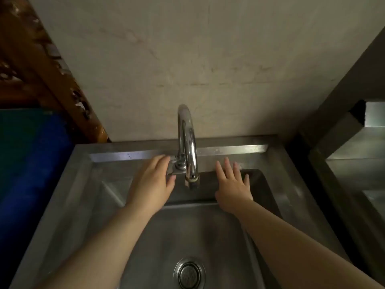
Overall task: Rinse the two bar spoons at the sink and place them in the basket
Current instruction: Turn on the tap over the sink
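Observation:
A stainless steel sink point(83, 184) fills the lower view, with a round drain point(189, 273) at the basin's bottom. A chrome gooseneck faucet point(186, 142) rises at the back rim, and no water shows at its spout. My left hand point(153, 182) is wrapped around the faucet's lever handle point(173, 161) at its base. My right hand point(233, 182) hovers over the basin to the right of the spout, fingers spread, holding nothing. No bar spoons or basket are in view.
A beige wall stands directly behind the sink. A carved wooden frame point(48, 65) and a blue surface point(31, 153) lie to the left. Steel shelving or another counter point(358, 142) sits to the right.

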